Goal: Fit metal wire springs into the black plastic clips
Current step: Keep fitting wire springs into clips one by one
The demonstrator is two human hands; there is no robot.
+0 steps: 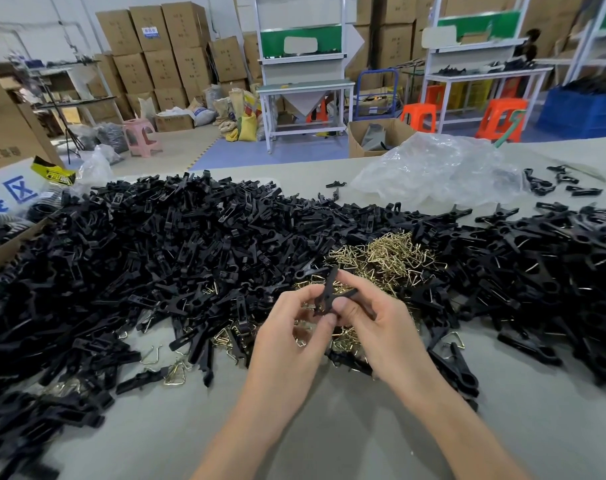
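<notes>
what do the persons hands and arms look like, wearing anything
The left hand and right hand are bare: no gloves, rings or watch show. The left forearm and right forearm are uncovered to the picture's lower edge, with no sleeve in view.

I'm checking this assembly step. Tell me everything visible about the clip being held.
The clip is black, matte plastic, its two long halves crossed in an X. It is raised above the spring pile, tilted, pinched by fingertips of the left hand and right hand. Whether a spring sits in it cannot be told.
</notes>
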